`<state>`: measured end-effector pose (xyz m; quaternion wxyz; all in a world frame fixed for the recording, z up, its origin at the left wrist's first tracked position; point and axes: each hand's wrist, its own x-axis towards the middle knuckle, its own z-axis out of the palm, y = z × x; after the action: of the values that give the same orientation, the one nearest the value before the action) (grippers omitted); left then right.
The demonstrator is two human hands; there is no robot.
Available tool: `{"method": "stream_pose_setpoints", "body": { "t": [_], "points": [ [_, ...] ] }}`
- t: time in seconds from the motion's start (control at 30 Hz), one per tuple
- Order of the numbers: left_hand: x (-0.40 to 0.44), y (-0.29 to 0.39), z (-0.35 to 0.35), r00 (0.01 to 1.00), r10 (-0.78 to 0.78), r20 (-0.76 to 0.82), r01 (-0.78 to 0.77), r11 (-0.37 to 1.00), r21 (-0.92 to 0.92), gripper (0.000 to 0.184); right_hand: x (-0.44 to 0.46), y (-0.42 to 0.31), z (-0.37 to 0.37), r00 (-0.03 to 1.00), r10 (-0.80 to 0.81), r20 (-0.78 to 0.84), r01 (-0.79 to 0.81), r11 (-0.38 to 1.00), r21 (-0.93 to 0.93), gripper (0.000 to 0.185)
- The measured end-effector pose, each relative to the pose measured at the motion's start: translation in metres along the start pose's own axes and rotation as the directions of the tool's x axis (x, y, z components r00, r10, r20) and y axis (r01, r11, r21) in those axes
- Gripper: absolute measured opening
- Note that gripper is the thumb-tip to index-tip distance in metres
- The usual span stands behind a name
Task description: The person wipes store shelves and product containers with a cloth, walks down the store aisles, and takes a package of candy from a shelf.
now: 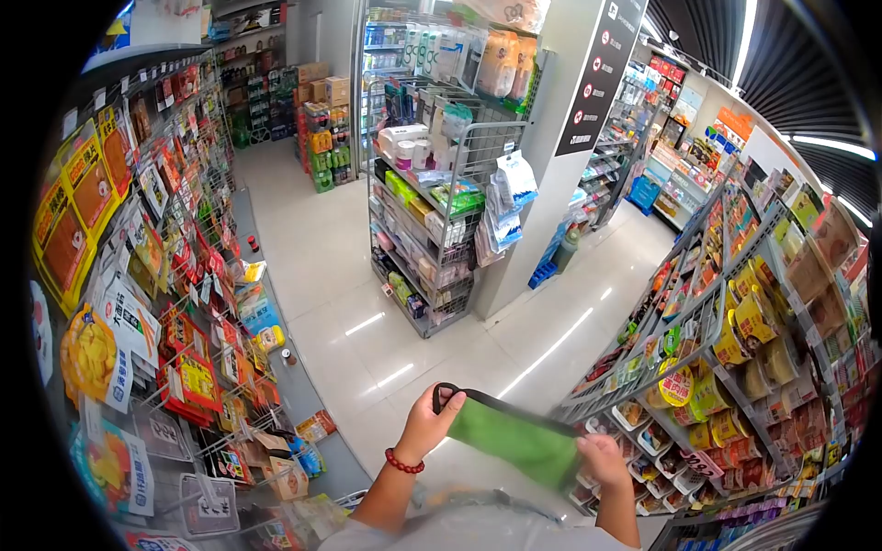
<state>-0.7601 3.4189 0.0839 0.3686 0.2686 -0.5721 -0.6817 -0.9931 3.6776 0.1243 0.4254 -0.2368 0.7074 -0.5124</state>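
Observation:
A piece of green cloth with black trim (514,438) stretches between my two hands, above the floor; its exact kind is not clear, and its lower edge is smeared. My left hand (434,422), with a red bead bracelet (404,463) on the wrist, is closed on its left end, where a black loop or strap shows by the thumb. My right hand (603,457) pinches the right end, slightly blurred by motion.
Hanging snack packets (195,375) line the left wall. A wire shelf rack (427,234) stands ahead beside a pillar (537,197). Sloping shelves of packaged food (735,349) stand close on my right. Stacked boxes (328,92) stand farther back. Shiny tiled floor (367,363) runs between them.

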Motion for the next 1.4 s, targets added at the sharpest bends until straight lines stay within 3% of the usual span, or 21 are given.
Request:
{"method": "stream_pose_setpoints", "body": {
  "t": [0.1,0.17,0.2,0.3,0.33,0.5,0.6,0.63,0.7,0.77,0.9,1.03,1.07,1.1,1.17,1.2,1.23,1.33,1.4],
  "points": [
    [-0.001,0.002,0.002,1.0,0.01,0.008,-0.01,1.0,0.009,0.023,0.0,0.006,0.001,1.0,0.013,-0.017,-0.014,0.997,-0.072,0.032],
    [-0.003,-0.001,0.004,1.0,0.004,0.02,-0.004,1.0,0.007,0.023,0.006,0.024,-0.005,0.988,-0.151,0.043,0.155,0.981,-0.12,0.031],
    [-0.003,-0.004,0.005,1.0,0.005,0.021,-0.005,1.0,0.018,0.023,0.005,0.026,-0.007,0.986,-0.153,0.061,0.159,0.981,-0.109,0.031],
    [-0.003,-0.01,0.012,1.0,-0.001,0.031,0.0,0.999,0.043,0.022,-0.004,0.018,-0.005,1.0,-0.026,-0.015,0.025,0.996,-0.083,0.028],
    [-0.004,-0.01,0.015,0.999,-0.005,0.032,0.003,0.999,0.053,0.021,0.003,0.032,-0.006,0.993,-0.116,-0.003,0.116,0.993,-0.025,0.021],
    [-0.003,-0.008,0.035,0.988,-0.049,0.147,0.028,0.99,0.14,0.025,0.019,0.063,-0.023,0.964,-0.238,-0.12,0.239,0.971,0.0,0.018],
    [-0.001,-0.008,0.055,0.981,-0.057,0.185,0.027,0.986,0.163,0.029,0.022,0.052,-0.024,0.944,-0.142,-0.299,0.228,0.934,0.277,0.022],
    [-0.001,-0.007,0.065,0.985,-0.029,0.169,0.004,0.989,0.148,0.03,0.022,0.038,-0.015,0.942,-0.14,-0.304,0.229,0.931,0.283,0.022],
    [-0.001,-0.023,0.086,0.986,-0.016,0.166,-0.011,0.987,0.16,0.03,0.019,0.016,0.007,0.898,-0.104,-0.428,0.384,0.662,0.644,0.019],
    [-0.007,-0.029,0.116,0.985,-0.153,0.083,0.15,0.988,0.037,0.029,0.024,0.027,0.016,0.927,-0.03,-0.375,0.311,0.62,0.721,0.024],
    [-0.021,-0.051,0.156,0.914,-0.358,0.19,0.372,0.928,-0.039,0.031,0.02,0.041,0.032,0.976,0.079,-0.201,0.112,0.609,0.785,0.024],
    [-0.017,-0.048,0.144,0.9,-0.42,0.115,0.43,0.899,-0.081,0.027,0.008,0.037,-0.009,0.966,0.173,-0.191,0.055,0.585,0.809,0.028],
    [-0.014,-0.058,0.134,0.911,-0.404,0.084,0.412,0.902,-0.126,0.025,0.005,0.038,-0.02,0.962,0.126,-0.241,0.122,0.59,0.798,0.03],
    [-0.009,-0.076,0.119,0.919,-0.394,0.02,0.394,0.918,-0.048,0.026,0.0,0.037,-0.032,0.962,0.156,-0.224,0.101,0.557,0.824,0.032],
    [-0.012,-0.045,0.116,0.89,-0.453,0.046,0.454,0.875,-0.169,0.028,-0.003,0.06,-0.052,0.98,0.155,-0.124,0.029,0.507,0.862,0.035],
    [-0.011,-0.041,0.12,0.89,-0.449,0.073,0.455,0.873,-0.174,0.029,-0.005,0.066,-0.055,0.96,0.264,-0.091,-0.067,0.534,0.843,0.037],
    [-0.012,-0.04,0.127,0.888,-0.447,0.11,0.46,0.871,-0.172,0.03,-0.017,0.055,-0.052,0.913,0.369,-0.172,-0.078,0.574,0.815,0.031],
    [-0.018,-0.036,0.16,0.871,-0.473,0.133,0.487,0.867,-0.106,0.028,-0.025,0.062,-0.049,0.964,0.263,-0.03,-0.117,0.525,0.843,0.029],
    [-0.026,-0.039,0.192,0.861,-0.476,0.181,0.49,0.87,-0.043,0.027,-0.017,0.086,-0.05,0.998,0.058,-0.037,-0.006,0.609,0.793,0.032]
  ]
}}
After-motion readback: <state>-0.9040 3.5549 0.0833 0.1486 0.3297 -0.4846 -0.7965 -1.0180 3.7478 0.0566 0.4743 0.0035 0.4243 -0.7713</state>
